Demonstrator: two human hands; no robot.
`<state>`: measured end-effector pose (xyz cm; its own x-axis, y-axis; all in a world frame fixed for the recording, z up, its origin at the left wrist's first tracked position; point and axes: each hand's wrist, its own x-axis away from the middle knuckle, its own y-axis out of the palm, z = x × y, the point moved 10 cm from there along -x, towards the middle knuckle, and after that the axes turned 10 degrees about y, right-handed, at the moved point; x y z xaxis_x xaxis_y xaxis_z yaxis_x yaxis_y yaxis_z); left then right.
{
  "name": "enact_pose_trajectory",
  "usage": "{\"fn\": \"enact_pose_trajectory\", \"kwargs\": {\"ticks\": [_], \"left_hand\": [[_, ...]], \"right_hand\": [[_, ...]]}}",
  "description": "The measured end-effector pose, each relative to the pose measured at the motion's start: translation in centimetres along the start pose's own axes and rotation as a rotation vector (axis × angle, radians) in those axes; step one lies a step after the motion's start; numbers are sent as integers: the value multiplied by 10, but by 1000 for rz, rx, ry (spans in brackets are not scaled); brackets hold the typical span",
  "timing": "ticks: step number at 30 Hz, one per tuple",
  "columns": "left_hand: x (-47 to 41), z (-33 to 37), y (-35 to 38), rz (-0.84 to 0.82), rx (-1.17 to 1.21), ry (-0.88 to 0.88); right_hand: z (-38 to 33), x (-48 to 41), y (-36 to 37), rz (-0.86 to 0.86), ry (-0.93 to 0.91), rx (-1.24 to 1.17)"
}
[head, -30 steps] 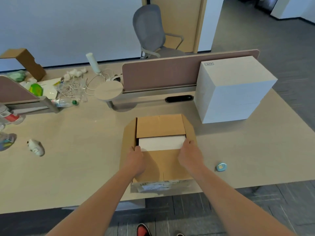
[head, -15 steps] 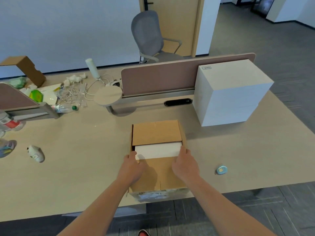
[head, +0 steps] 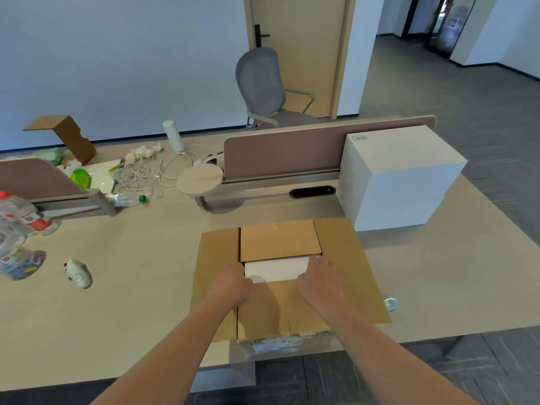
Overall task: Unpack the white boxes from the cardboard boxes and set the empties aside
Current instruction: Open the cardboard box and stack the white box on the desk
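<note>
White box (head: 276, 268) shows as a pale strip between the two hands, inside the cardboard box (head: 342, 258). The carton's side flaps lie spread flat outward, and its far and near inner flaps cover the rest of the white box. The left hand (head: 233, 283) sits at the strip's left end with its fingers tucked out of sight, so its grip cannot be told. The right hand (head: 320, 280) rests at the right end, fingers fairly straight, holding nothing. Both seem placed to part the inner flaps. Below the wrists the carton overhangs the table (head: 140, 302) edge. Beyond the right hand a stack of white boxes (head: 400, 182) stands close to the flap. Left of the left hand looks the roomier side for the empty.
</note>
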<state>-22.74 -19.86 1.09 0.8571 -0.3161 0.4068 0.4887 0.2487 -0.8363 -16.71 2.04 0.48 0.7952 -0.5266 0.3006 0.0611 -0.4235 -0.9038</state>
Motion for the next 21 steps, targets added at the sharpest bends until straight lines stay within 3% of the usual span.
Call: {"fn": "enact_pose_trajectory", "kwargs": {"ticks": [2, 5, 12, 16, 21], "left_hand": [[-10, 1, -9, 5, 25, 57], [-23, 6, -20, -13, 47, 160], [-48, 15, -43, -61, 21, 406], [-55, 17, -61, -40, -7, 523], [-65, 23, -91, 87, 98, 583]], "right_hand": [[-13, -2, 10, -121, 43, -234], [-24, -7, 27, -250, 295, -726], [-38, -13, 45, -173, 783, -1497], [-55, -13, 26, -69, 707, -1669], [-80, -20, -3, -40, 569, -1565]]}}
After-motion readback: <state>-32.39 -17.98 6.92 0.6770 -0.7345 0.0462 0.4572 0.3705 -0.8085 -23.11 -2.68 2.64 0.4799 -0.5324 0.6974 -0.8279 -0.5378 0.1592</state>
